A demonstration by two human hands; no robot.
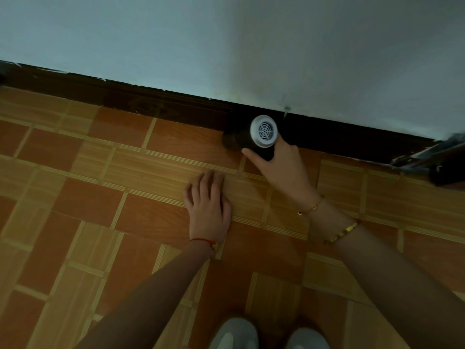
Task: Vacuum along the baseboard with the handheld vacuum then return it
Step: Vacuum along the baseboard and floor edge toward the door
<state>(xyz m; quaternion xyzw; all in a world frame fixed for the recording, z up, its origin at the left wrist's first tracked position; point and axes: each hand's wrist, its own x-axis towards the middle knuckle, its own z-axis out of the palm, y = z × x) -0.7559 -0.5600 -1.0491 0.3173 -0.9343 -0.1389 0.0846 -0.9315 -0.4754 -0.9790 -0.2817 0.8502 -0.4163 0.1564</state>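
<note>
1. Your right hand (279, 165) holds the handheld vacuum (261, 136) at the foot of the wall; its fingers are curled round the dark body, thumb on the near side. Your left hand (208, 205) lies flat on the floor (125, 197), fingers straight and together, holding nothing, well short of the vacuum.
2. The vacuum's long axis runs from its white vented rear cap, which faces you, down and leftward to the dark nozzle end, which is blurred. That end sits just beside the baseboard (151, 104), at the line where the baseboard meets the floor; contact cannot be judged.
3. The baseboard runs left to right across the view. The coming sweep probably turns on keeping the nozzle along it.
4. The vacuum is a short cylinder, black with a round white grille.
</note>
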